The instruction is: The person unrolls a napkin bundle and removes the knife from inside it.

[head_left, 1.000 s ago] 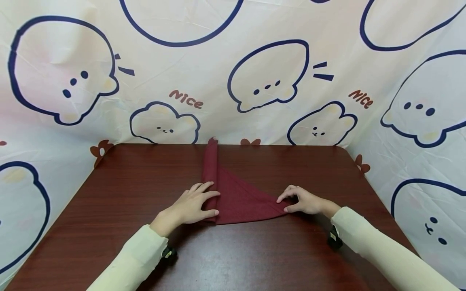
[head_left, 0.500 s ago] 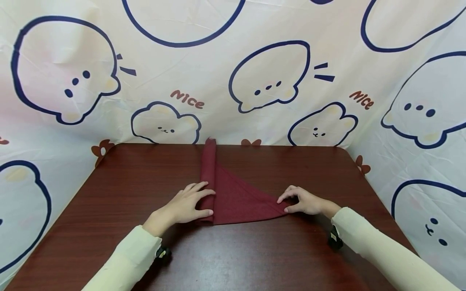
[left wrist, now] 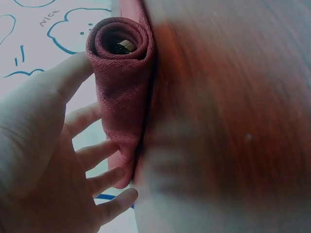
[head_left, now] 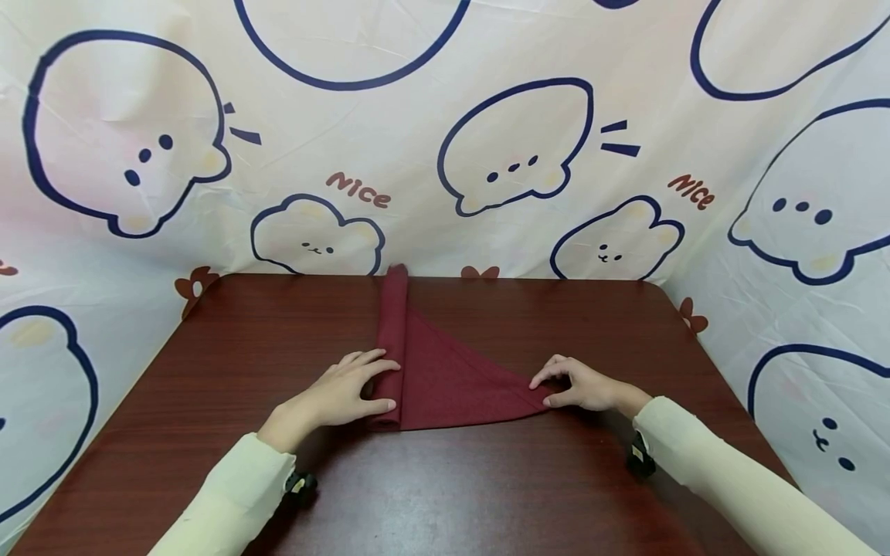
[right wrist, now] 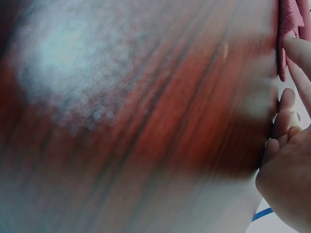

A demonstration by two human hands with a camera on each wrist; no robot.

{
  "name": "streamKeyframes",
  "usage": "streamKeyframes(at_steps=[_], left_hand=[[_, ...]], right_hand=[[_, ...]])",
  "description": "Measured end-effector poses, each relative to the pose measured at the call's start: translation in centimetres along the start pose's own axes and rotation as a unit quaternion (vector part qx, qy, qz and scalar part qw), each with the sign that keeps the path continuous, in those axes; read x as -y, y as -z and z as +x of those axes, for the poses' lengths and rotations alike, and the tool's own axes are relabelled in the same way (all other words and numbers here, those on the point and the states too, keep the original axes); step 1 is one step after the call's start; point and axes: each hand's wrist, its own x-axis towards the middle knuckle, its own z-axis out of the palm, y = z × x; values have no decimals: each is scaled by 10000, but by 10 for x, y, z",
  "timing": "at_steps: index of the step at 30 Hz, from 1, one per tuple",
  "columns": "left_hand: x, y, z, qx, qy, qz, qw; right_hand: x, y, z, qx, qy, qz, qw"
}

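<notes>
A dark red cloth [head_left: 452, 386] lies on the table, its left part rolled into a long tube [head_left: 392, 324] and its right part flat, tapering to a corner. My left hand [head_left: 337, 392] rests on the near part of the tube, fingers spread and fairly straight. In the left wrist view, the tube's coiled end [left wrist: 121, 41] faces the camera, with a small pale and dark thing inside its hollow. At the cloth's right corner, my right hand [head_left: 584, 384] pinches the tip between thumb and forefinger. Only the cloth's edge [right wrist: 290, 22] shows in the right wrist view.
The brown wooden table [head_left: 445, 494] reaches back to a white curtain [head_left: 410, 139] printed with blue-outlined cartoon animals, which also hangs along both sides. The tube's far end touches the table's back edge. A dark device [head_left: 300, 488] is strapped at the left wrist, another [head_left: 638, 455] at the right.
My left hand and the rolled tube have shifted left, and the flat part of the cloth has grown slightly wider. The right hand stays at the corner.
</notes>
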Motion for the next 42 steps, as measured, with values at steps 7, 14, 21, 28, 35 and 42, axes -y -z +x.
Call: streamKeyframes(at_steps=[7,14,21,28,35,42], left_hand=[[7,3,-4,-6,57,-14,10000],[11,7,-10,-3,46,-76,10000],[14,12,-14,51,81,-92,9999],[16,13,-16,99,133,-153,9997],[13,15,-17,134,177,-112,9997],[8,15,-14,37,256,-81,9996]], right_hand=[[0,0,0,2,51,24,10000],[-1,0,0,12,29,43,10000],[0,0,0,9,7,60,10000],[0,0,0,-5,-17,78,10000],[0,1,-1,20,-15,109,9999],[-1,0,0,25,11,99,9999]])
